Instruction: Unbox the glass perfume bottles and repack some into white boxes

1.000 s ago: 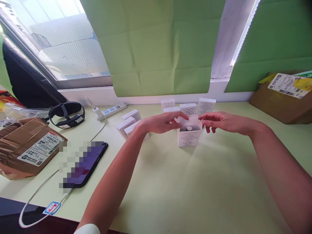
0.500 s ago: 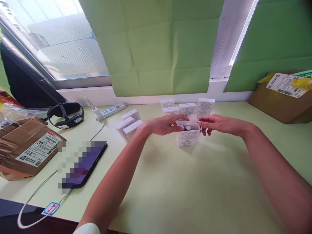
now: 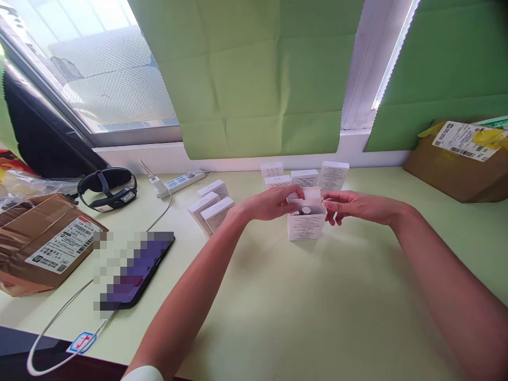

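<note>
A small white printed box (image 3: pixel 306 227) stands upright on the table with its top flap raised at the back. Inside its open top shows a round, pale cap-like end (image 3: pixel 305 210) of something dark. My left hand (image 3: pixel 275 204) grips the box at its upper left, fingers curled at the flap and the thumb at the left rim. At the right edge, my right hand (image 3: pixel 347 205) pinches the box's side with thumb and index finger, the other fingers bent below. Behind it stand several similar white boxes (image 3: pixel 334 175), and more boxes (image 3: pixel 217 210) stand beside my left forearm.
On the left lie a phone (image 3: pixel 148 270) with a white cable, a cardboard box (image 3: pixel 51 238), a black head strap (image 3: pixel 107 189) and a power strip (image 3: pixel 184 181). A brown carton (image 3: pixel 448 172) sits at the back right. Green blinds (image 3: pixel 262 79) hang behind the table.
Both hands stay at the box with only slight finger shifts. The whole view has moved down a touch; nothing else differs clearly.
</note>
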{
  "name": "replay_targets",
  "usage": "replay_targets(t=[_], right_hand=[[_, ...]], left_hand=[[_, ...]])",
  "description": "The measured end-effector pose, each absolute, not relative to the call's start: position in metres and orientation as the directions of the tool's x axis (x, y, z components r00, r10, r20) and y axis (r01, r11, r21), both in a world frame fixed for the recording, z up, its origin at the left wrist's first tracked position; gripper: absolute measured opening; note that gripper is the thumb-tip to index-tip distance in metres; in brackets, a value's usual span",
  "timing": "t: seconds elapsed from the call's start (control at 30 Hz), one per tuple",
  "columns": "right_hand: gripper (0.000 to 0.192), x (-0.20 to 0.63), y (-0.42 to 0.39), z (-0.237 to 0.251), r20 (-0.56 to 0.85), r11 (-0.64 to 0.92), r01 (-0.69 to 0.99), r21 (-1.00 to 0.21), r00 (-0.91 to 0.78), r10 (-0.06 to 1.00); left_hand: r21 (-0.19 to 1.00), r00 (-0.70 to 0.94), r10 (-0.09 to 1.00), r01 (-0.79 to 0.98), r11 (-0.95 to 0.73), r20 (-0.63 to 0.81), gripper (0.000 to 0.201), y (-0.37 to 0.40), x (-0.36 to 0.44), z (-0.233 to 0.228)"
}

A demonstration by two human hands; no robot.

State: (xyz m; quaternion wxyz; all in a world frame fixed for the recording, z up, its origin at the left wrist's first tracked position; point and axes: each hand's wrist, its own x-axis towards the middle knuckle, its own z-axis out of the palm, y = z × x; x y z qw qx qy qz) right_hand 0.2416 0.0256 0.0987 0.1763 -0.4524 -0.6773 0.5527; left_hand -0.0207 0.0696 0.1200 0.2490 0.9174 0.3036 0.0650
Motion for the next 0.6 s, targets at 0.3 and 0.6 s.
replay_targets(t=[0.3, 0.6], right_hand=[[0.038, 0.244, 0.035, 0.075, -0.200, -0.098, 0.203, -0.974, -0.581, 0.789], [0.045, 0.240, 0.036, 0.075, -0.250, -0.118, 0.259, -0.959, -0.570, 0.783]], left_hand=[[0.490, 0.784, 0.620, 0.528, -0.694, 0.033, 0.022, 0.071, -0.019, 0.118], [0.495, 0.781, 0.624, 0.530, -0.689, 0.033, 0.018, 0.071, -0.019, 0.116]])
